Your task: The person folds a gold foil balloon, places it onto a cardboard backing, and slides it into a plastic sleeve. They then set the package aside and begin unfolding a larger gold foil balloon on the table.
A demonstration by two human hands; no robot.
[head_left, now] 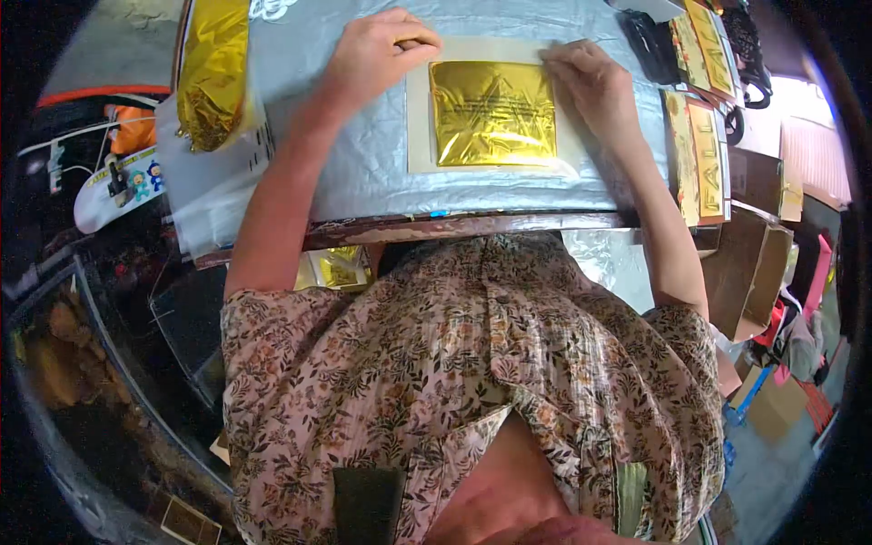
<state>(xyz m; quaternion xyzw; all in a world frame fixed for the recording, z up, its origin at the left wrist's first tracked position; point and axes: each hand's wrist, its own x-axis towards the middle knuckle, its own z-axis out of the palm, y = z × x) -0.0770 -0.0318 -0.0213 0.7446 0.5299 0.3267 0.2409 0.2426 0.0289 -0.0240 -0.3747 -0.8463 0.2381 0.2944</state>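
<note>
A crinkled gold foil sheet [495,113] with faint lettering lies flat on a pale rectangular card [420,127]. The silvery cloth [363,159] beneath covers the table. At the card's upper left corner, my left hand [386,50] is closed in a pinch, thumb against fingers. My right hand [592,84] has its fingers curled and pressed together by the upper right corner, next to the foil. Whatever either pinch holds is too small to make out.
Folded gold foil [213,82] lies at the table's left, above a translucent plastic sheet [213,186]. At the right edge are printed boxes [698,159] and a black bundle [649,45]. A skateboard [118,191] is left of the table; open cardboard boxes [745,263] stand at right.
</note>
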